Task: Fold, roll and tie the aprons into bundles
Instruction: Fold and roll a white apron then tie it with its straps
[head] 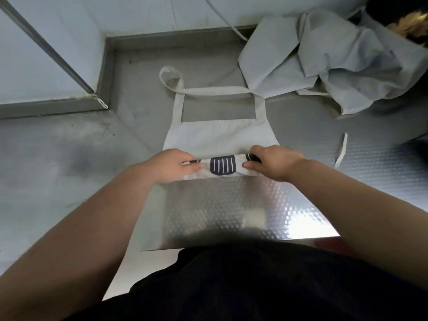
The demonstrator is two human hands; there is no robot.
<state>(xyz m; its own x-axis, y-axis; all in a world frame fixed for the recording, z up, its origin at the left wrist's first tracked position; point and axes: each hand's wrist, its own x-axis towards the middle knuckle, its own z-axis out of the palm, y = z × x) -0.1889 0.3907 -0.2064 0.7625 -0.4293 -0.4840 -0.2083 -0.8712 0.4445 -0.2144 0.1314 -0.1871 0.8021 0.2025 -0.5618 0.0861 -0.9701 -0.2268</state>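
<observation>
A white apron [220, 133] lies flat on a dimpled steel bench [231, 205], its neck strap [215, 91] toward the pale panelled wall [58, 42]. The left hand [171, 166] and right hand [275, 162] each grip its rolled near end. A heap of pale aprons [335, 61] sits at the far right.

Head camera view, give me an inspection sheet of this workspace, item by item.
Surface: embossed steel table, smudged at the left.
Job's things: white apron flat, near end rolled, neck strap away from the person; pile of pale aprons at far right.
Clutter: nothing seen.
Hands: left hand and right hand grip the rolled end.
Cables: pale cord by the wall, kind unclear.
Surroundings: pale wall panels; dark container at top right.
</observation>
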